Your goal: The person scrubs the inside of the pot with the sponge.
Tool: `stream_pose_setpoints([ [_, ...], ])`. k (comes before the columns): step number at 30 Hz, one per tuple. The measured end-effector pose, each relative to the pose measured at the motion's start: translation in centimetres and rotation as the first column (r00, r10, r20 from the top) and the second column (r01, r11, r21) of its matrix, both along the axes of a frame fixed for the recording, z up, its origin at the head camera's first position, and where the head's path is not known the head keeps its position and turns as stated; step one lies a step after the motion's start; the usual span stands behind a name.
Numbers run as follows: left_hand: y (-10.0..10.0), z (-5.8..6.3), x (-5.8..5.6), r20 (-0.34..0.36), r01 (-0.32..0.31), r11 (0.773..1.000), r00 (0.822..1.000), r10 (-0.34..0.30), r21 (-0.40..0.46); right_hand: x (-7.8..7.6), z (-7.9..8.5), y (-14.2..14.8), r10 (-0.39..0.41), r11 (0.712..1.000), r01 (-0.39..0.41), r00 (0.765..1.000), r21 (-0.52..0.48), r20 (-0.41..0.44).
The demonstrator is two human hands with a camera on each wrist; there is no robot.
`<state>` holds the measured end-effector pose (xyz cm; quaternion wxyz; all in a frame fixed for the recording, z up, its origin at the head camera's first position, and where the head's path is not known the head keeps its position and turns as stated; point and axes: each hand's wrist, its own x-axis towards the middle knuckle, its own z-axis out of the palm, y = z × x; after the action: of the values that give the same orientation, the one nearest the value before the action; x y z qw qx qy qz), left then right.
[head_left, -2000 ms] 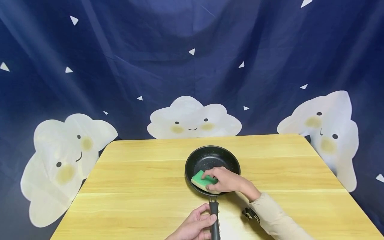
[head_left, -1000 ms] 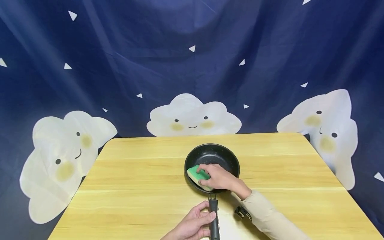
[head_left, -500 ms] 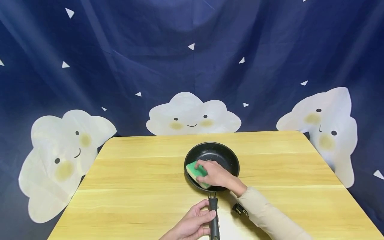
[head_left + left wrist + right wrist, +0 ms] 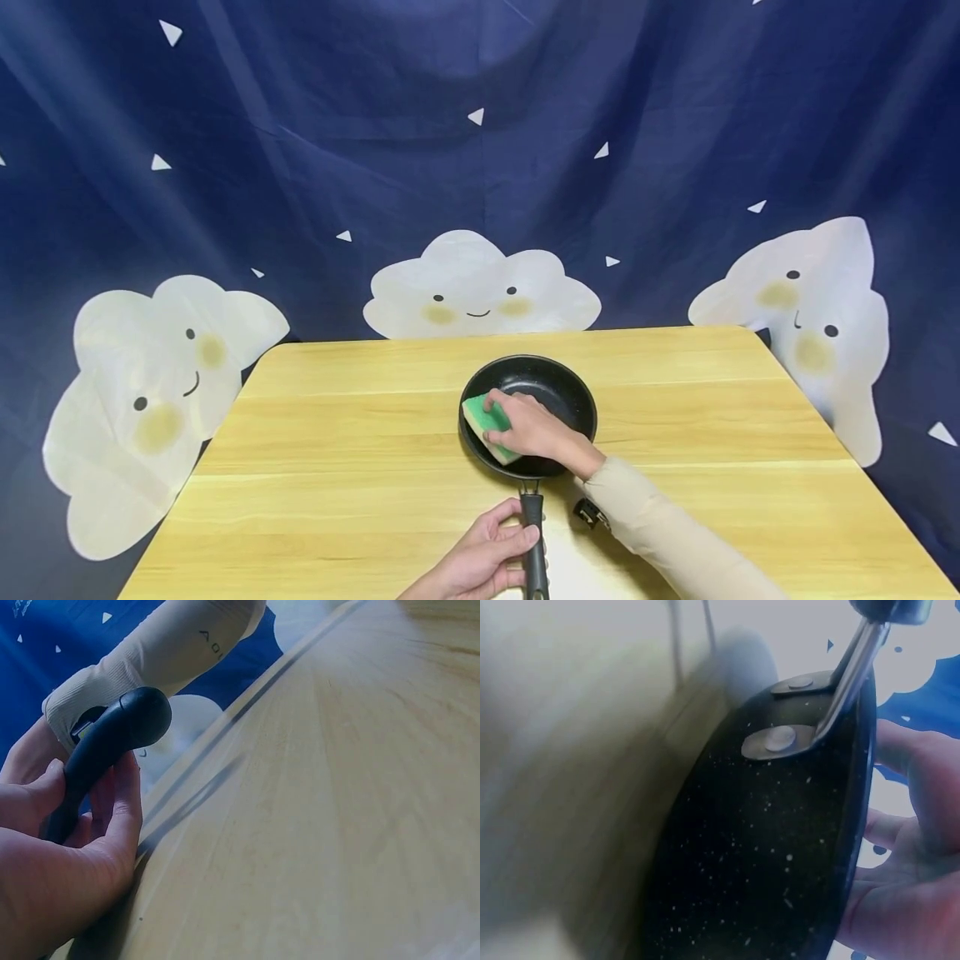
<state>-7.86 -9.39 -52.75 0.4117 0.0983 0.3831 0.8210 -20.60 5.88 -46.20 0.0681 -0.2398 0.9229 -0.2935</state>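
Note:
A black frying pan (image 4: 555, 393) sits on the wooden table, its handle (image 4: 534, 533) pointing toward me. My left hand (image 4: 486, 554) grips that handle, thumb on top and fingers underneath; the left wrist view shows the same grip on the handle's curved end (image 4: 120, 727). Inside the pan, at its left side, lies a green and cream sponge (image 4: 491, 423). My right hand (image 4: 531, 427) holds the sponge between thumb and fingers. In the right wrist view the pan's speckled outer wall (image 4: 757, 840) hides the sponge and the fingertips of the right hand (image 4: 922, 825).
The pale wooden table (image 4: 337, 467) spreads to both sides of the pan. Behind it hangs a dark blue curtain (image 4: 300, 150) with white clouds and triangles. A dark wrist device (image 4: 588, 512) shows beneath the right sleeve (image 4: 660, 525).
My right hand has slid the sponge leftward and up along the pan's left side, from the near edge. The left hand keeps its hold on the handle.

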Motion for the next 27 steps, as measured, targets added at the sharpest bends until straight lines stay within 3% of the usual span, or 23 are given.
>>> stream_pose_setpoints([
  [15,0.0,0.1,-0.1,-0.004,-0.011,1.0,1.0,0.011,0.006,-1.4,0.2,-0.6,-0.036,0.999,0.036,0.999,0.01,0.017],
  [27,0.0,0.0,0.0,-0.003,-0.016,1.0,1.0,0.016,0.006,-2.0,-0.1,-0.6,-0.06,0.996,0.064,0.997,0.068,-0.052],
])
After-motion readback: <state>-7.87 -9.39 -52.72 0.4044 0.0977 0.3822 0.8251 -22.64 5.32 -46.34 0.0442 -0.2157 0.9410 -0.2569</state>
